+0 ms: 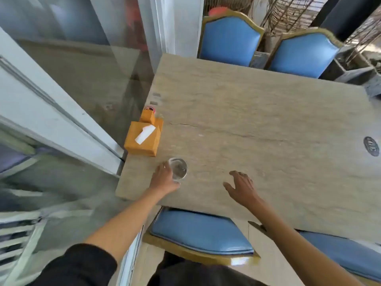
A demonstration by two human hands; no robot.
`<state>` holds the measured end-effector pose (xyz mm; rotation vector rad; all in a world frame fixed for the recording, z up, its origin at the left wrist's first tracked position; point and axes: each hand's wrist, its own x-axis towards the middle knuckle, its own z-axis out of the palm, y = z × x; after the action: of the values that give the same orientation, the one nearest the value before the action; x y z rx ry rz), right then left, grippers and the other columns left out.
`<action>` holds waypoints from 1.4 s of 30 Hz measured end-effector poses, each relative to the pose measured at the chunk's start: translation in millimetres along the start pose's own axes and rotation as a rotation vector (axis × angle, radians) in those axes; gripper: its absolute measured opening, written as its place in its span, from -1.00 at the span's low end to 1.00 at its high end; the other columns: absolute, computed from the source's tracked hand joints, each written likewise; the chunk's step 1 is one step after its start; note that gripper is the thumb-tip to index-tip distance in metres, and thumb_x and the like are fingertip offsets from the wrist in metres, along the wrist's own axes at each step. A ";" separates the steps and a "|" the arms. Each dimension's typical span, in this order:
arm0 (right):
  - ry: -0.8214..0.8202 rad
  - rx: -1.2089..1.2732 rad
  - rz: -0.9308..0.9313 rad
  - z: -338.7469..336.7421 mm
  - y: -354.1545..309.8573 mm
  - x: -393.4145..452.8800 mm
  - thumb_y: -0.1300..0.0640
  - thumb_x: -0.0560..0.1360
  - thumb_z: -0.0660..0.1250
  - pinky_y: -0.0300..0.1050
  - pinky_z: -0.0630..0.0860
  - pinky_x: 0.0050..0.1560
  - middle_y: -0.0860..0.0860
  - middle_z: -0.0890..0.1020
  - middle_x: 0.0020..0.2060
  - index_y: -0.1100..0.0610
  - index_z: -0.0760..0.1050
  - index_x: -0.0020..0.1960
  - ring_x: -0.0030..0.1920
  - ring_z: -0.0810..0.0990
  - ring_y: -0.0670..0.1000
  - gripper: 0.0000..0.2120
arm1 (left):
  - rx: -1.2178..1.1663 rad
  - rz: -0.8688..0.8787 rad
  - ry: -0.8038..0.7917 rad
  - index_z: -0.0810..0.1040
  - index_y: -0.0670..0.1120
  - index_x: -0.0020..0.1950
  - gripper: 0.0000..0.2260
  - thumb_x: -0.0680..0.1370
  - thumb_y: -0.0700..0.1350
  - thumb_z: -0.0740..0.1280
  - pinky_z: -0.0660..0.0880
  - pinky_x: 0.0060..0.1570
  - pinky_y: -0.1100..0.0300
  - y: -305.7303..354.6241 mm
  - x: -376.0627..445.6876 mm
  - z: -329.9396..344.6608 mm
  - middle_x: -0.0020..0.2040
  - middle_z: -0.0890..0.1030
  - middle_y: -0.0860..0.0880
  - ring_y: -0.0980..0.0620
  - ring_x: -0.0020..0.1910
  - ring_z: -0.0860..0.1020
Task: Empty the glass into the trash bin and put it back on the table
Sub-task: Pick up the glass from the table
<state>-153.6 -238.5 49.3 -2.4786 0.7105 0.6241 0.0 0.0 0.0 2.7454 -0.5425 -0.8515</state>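
A pale stone table (pixel 257 124) fills most of the view, spreading away from and to the right of the grip, which sits close to the table's near left corner. Beyond the grip, at the far edge, stand 2 blue chairs (pixel 228 37) with gold frames, side by side; a 3rd blue chair seat (pixel 198 232) lies below the grip, tucked under the near edge. To the left of the grip runs a glass panel in a white door frame (pixel 51 112). Just beyond the grip and slightly left, an orange tissue box (pixel 143 139) stands at the table's left edge with 1 white tissue (pixel 145 134) poking out of its top. Far to the right of the grip a small dark oval mark (pixel 371 146) shows on the tabletop. The left hand (pixel 164 178) is wrapped around the left side of the clear glass (pixel 178 169), which stands upright on the table with its open mouth facing up; the fingers curl about its wall, grasping it. Whether anything is inside the glass cannot be told. The right hand (pixel 241 186) is to the right of the grip, well apart from the glass, with fingers spread and loose, holding nothing, over the tabletop. A black sleeve (pixel 82 265) covers the left upper arm.
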 end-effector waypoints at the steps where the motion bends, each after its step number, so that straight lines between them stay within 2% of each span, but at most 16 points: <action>1: -0.003 0.009 0.026 1.6 0.4 1.2 -0.06 0.66 0.26 0.09 0.27 0.47 0.19 0.47 0.48 0.20 0.33 0.54 0.53 0.34 0.22 -0.46 | 0.002 0.006 -0.003 0.14 -0.21 0.51 -0.08 0.32 0.12 0.51 0.44 0.25 -0.05 0.1 7.7 1.5 0.38 0.34 -0.19 -0.20 0.37 0.34; 5: -0.001 0.062 0.109 8.1 1.6 -2.7 -0.06 0.65 0.27 0.10 0.28 0.49 0.19 0.49 0.47 0.21 0.33 0.53 0.53 0.34 0.22 -0.45 | 0.054 0.038 0.031 0.08 -0.18 0.56 0.05 0.27 0.18 0.55 0.45 0.27 -0.10 3.8 27.2 2.7 0.42 0.29 -0.20 -0.22 0.38 0.35; 10: 0.012 0.115 0.168 12.4 -2.0 -12.0 -0.06 0.66 0.27 0.08 0.33 0.45 0.19 0.50 0.44 0.22 0.33 0.53 0.52 0.35 0.19 -0.45 | 0.130 0.077 0.061 0.17 -0.15 0.49 0.00 0.22 0.21 0.56 0.50 0.14 -0.06 6.3 40.8 6.7 0.35 0.33 -0.18 -0.20 0.30 0.39; 14: 0.038 0.148 0.188 15.9 -1.8 -16.9 -0.07 0.66 0.27 0.07 0.36 0.43 0.17 0.50 0.45 0.22 0.34 0.53 0.52 0.37 0.17 -0.45 | 0.166 0.092 0.046 0.18 -0.13 0.49 0.05 0.17 0.21 0.61 0.54 0.05 -0.02 4.3 46.2 8.0 0.33 0.32 -0.18 -0.18 0.29 0.38; 20: 0.081 0.170 0.200 12.7 -0.3 -28.2 -0.08 0.65 0.28 0.05 0.37 0.43 0.17 0.51 0.44 0.22 0.35 0.52 0.51 0.38 0.17 -0.45 | 0.161 0.143 0.025 0.23 -0.12 0.44 0.02 0.14 0.19 0.63 0.54 0.06 -0.04 2.3 44.2 -0.9 0.31 0.34 -0.18 -0.19 0.27 0.37; 25: 0.125 0.187 0.198 2.8 7.3 -40.4 -0.07 0.66 0.27 0.06 0.37 0.42 0.18 0.50 0.45 0.21 0.34 0.52 0.51 0.37 0.17 -0.45 | 0.178 0.173 0.080 0.25 -0.08 0.40 0.01 0.10 0.23 0.61 0.56 0.06 -0.09 17.7 26.4 -16.4 0.30 0.34 -0.17 -0.20 0.26 0.36; 28: 0.153 0.219 0.205 -7.9 18.4 -51.5 -0.09 0.66 0.27 0.07 0.38 0.39 0.18 0.50 0.44 0.19 0.35 0.52 0.50 0.38 0.17 -0.46 | 0.123 0.255 0.137 0.27 -0.07 0.40 -0.01 0.10 0.21 0.61 0.54 0.07 -0.07 37.8 6.8 -25.8 0.28 0.34 -0.16 -0.18 0.24 0.34; 31: 0.198 0.257 0.188 -19.8 35.3 -65.0 -0.09 0.65 0.28 0.08 0.41 0.37 0.17 0.50 0.44 0.18 0.36 0.51 0.49 0.40 0.18 -0.47 | 0.058 0.373 0.213 0.29 -0.11 0.42 -0.01 0.12 0.19 0.62 0.48 0.18 -0.02 64.6 -17.0 -31.6 0.26 0.36 -0.18 -0.16 0.21 0.33; 37: 0.319 0.356 0.170 -49.6 80.7 -106.9 -0.09 0.66 0.27 0.06 0.44 0.35 0.13 0.54 0.43 0.15 0.40 0.49 0.44 0.47 0.16 -0.52 | -0.115 0.541 0.196 0.23 0.00 0.51 0.00 0.17 0.19 0.58 0.40 0.24 0.10 142.7 -76.7 -37.6 0.29 0.31 -0.06 -0.07 0.26 0.28; 42: 0.430 0.582 0.174 -70.1 127.0 -159.7 -0.08 0.66 0.26 0.07 0.47 0.39 0.09 0.57 0.40 0.12 0.46 0.46 0.39 0.53 0.11 -0.55 | -0.139 0.668 0.225 0.18 -0.08 0.53 0.04 0.18 0.20 0.59 0.37 0.31 0.09 221.2 -127.9 -22.0 0.37 0.32 -0.07 -0.06 0.31 0.28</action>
<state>-328.7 -314.9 149.5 -2.0192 1.0955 -0.0786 -147.3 -146.9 150.0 2.2469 -1.1956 -0.3906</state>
